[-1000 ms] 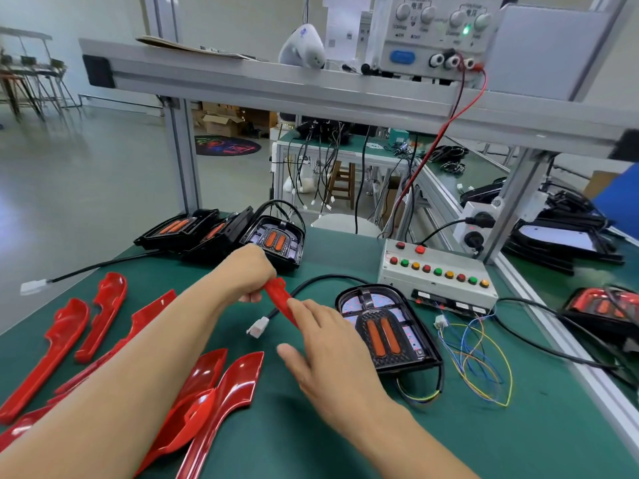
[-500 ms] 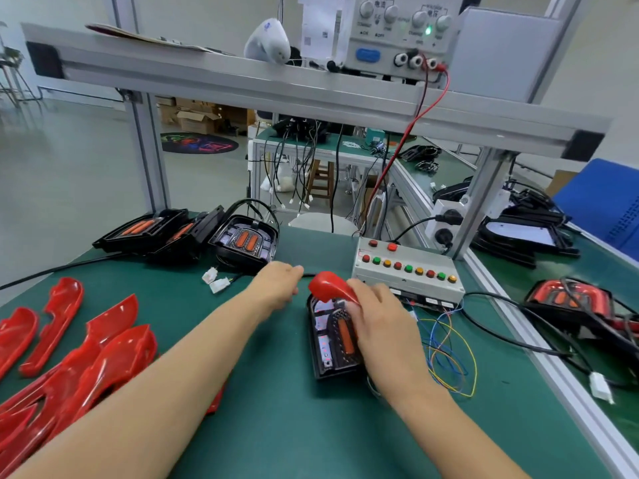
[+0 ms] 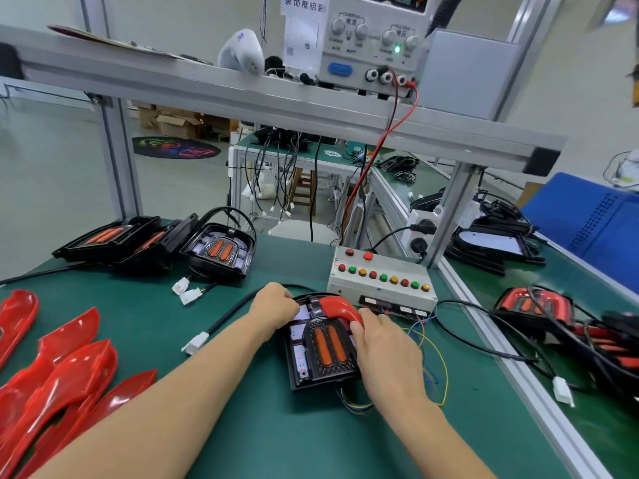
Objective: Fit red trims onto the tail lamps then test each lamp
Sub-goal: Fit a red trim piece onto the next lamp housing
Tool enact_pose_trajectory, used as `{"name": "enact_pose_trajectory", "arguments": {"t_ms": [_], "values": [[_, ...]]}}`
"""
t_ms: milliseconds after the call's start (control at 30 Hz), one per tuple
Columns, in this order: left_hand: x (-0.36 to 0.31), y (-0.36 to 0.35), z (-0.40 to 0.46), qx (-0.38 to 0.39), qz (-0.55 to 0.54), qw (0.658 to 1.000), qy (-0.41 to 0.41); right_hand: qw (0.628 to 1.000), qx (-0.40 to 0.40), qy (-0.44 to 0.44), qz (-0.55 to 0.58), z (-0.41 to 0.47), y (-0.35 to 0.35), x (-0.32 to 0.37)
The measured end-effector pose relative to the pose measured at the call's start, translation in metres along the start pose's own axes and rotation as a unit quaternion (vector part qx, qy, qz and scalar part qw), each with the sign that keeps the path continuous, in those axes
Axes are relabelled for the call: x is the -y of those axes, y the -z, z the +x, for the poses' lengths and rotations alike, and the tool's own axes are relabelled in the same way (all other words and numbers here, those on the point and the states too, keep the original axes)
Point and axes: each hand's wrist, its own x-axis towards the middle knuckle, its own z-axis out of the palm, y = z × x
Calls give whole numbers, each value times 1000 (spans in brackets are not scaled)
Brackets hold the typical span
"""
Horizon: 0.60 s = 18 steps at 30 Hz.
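A black tail lamp (image 3: 321, 347) with two orange strips lies on the green mat in front of me. A curved red trim (image 3: 340, 307) sits over its top right corner. My right hand (image 3: 383, 347) grips the trim's right end and covers the lamp's right edge. With curled fingers, my left hand (image 3: 275, 305) holds the lamp's top left corner. The lamp's black cable (image 3: 228, 318) runs left to a white plug (image 3: 195, 343).
Several loose red trims (image 3: 65, 378) lie at the left. Three more lamps (image 3: 218, 252) stand at the back left. A grey button box (image 3: 382, 283) sits behind the lamp, with coloured wires (image 3: 432, 357). A finished red lamp (image 3: 532, 305) and cables lie at the right.
The red trim went from in front of me onto the lamp. The lamp was turned upright and squared. My left hand shifted to the lamp's top left corner.
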Motion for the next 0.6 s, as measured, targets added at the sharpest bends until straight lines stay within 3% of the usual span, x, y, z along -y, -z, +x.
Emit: {"name": "enact_pose_trajectory", "arguments": {"t_ms": [200,300,367,467,600], "values": [[2,-8,-3,-38,-62,997,-13,999,14,2,34,0,-5,-2],[-2,-7,-5,-20,-135,991,6,998,12,-9,68,0,-3,-2],[-4,-4,-9,20,-262,962,73,996,21,-5,91,-1,-2,-3],[-6,5,-12,94,-423,889,150,990,38,3,135,-2,0,-6],[-10,11,-12,159,-424,883,126,984,53,12,168,-1,4,-9]]}}
